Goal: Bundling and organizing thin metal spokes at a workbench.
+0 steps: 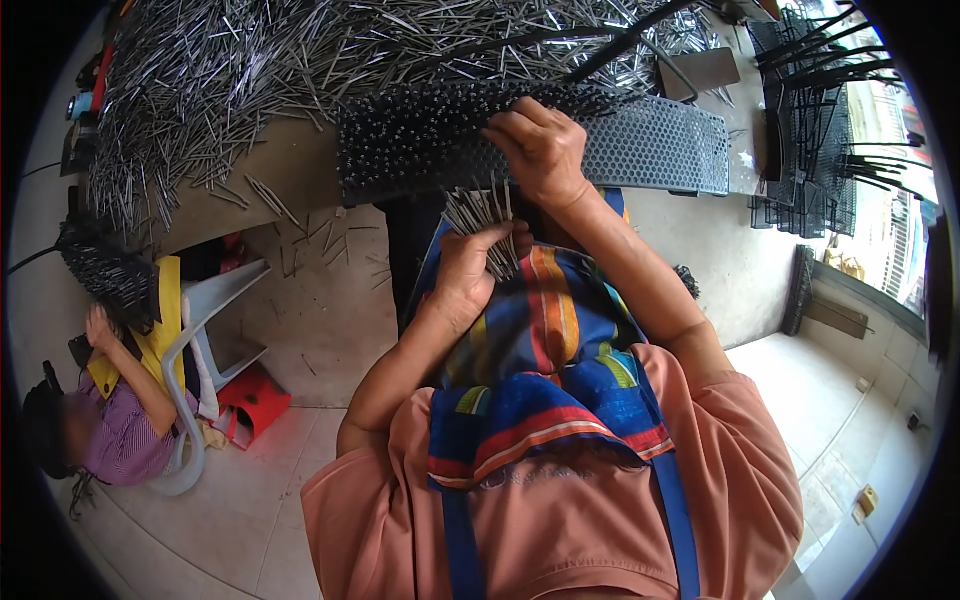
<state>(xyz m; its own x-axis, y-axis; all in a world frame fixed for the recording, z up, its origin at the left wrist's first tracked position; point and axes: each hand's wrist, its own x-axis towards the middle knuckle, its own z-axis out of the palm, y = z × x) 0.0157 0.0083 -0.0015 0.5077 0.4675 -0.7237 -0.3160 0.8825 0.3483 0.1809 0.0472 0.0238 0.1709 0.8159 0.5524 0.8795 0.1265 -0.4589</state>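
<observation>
A bundle of thin metal rods (480, 212) is gripped in my left hand (470, 268), just below the near edge of a long black perforated tray (655, 145). Rods stand upright in the holes of the tray's left part, while its right part shows bare holes. My right hand (540, 145) is over the middle of the tray, at the border of the filled part, with its fingers pinched together. Whatever lies between those fingertips is hidden or too small to make out.
A large heap of loose rods (230, 90) covers the table beyond the tray. Stacked black trays (810, 140) stand at the right. At the left, a co-worker (130, 420) sits by a grey plastic chair (185, 440), near another filled tray (110, 270). A red container (262, 405) is on the floor.
</observation>
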